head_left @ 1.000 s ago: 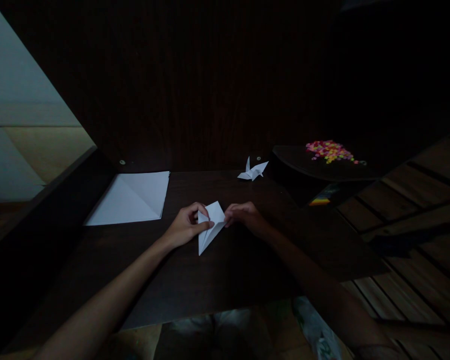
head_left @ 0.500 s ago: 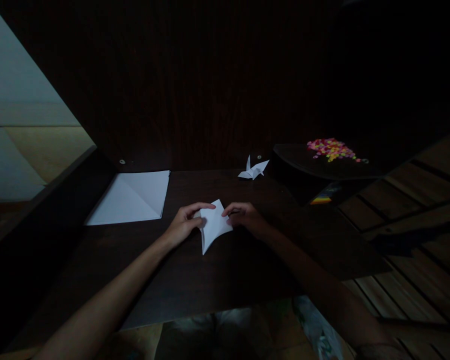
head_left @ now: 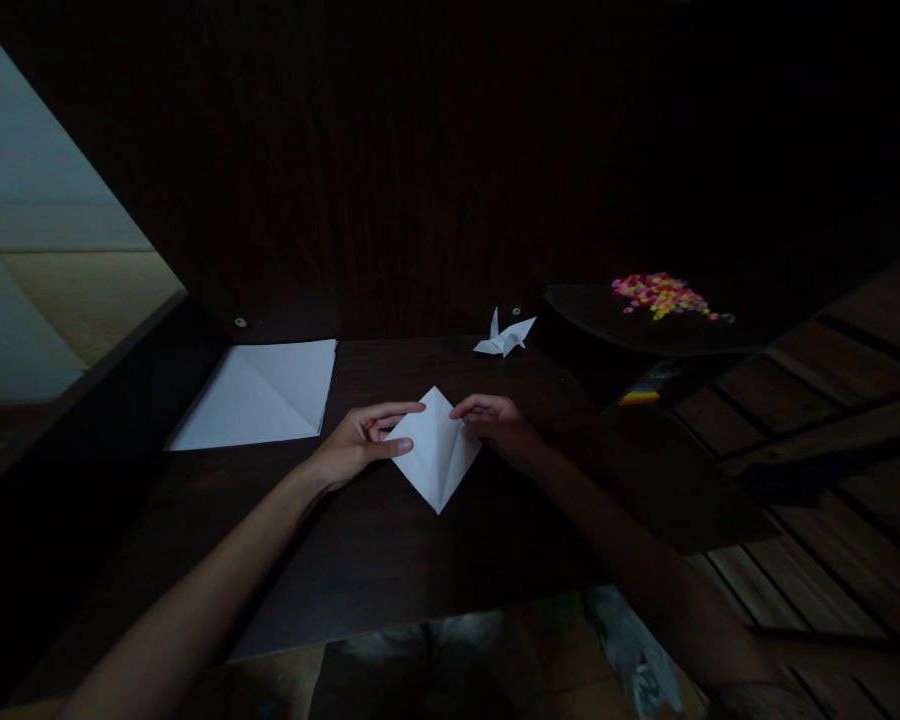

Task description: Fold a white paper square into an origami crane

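Observation:
A white sheet of origami paper (head_left: pixel 436 455), folded into a diamond with a crease down its middle, is held between both hands above the dark desk. My left hand (head_left: pixel 360 438) grips its left corner, thumb on the front face and index finger along the upper edge. At the right corner my right hand (head_left: pixel 499 428) pinches the paper, its lower fingers in shadow. Behind the hands a white folded paper crane (head_left: pixel 505 337) rests near the back panel. A stack of white square paper (head_left: pixel 259 395), the top sheet creased diagonally, lies to the left.
A small curved shelf (head_left: pixel 592 310) at the right bears a heap of colourful little pieces (head_left: pixel 664 296). Under it sits a dark item with a rainbow stripe (head_left: pixel 639 397). A low side board (head_left: pixel 120 370) borders the desk on the left. Wooden slats (head_left: pixel 817 400) show at right.
The folded paper has turned and spread from a narrow, skewed shape into a flat, wider diamond. My hands have moved slightly apart, still holding its sides.

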Available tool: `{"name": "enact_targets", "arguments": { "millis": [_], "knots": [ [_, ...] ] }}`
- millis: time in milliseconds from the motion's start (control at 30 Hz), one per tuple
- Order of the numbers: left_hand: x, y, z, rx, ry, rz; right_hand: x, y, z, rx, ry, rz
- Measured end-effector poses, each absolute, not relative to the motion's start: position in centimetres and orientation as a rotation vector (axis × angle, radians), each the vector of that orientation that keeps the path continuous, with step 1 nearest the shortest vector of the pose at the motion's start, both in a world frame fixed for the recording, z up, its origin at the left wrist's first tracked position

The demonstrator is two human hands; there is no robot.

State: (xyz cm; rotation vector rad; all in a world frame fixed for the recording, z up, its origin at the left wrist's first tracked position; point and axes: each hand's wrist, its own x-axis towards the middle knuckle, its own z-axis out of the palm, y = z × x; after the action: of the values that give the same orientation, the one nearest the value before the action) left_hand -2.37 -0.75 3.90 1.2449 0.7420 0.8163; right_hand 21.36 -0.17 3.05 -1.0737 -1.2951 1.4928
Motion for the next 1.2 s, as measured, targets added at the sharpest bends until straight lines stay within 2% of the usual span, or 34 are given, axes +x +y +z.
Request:
{"name": "enact_targets", "arguments": {
  "millis": [233, 500, 600, 1000, 1200],
  "knots": [
    [-2.1, -0.8, 3.5, 1.146, 0.821, 0.866, 21.5, -0.5, 3.1, -0.927, -1.349, 1.539],
    [-1.7, -0.9, 3.5, 1.103, 0.862, 0.88, 22.3, -0.8, 3.4, -0.91, -1.843, 1.114],
    [-1.6, -1.0, 3.8, 1.09, 0.882, 0.877, 22.4, -0.8, 3.2, -0.882, -1.895, 1.053],
    [-1.6, -1.8, 5.4, 1.06, 0.662, 0.816, 21.6, -0.7, 3.4, -0.996, -1.777, 1.297],
    [-2.2, -1.4, 5.6, 1.501, 0.729, 0.755, 21.3, -0.8, 3.7, -1.033, -1.723, 1.37]
  ]
}}
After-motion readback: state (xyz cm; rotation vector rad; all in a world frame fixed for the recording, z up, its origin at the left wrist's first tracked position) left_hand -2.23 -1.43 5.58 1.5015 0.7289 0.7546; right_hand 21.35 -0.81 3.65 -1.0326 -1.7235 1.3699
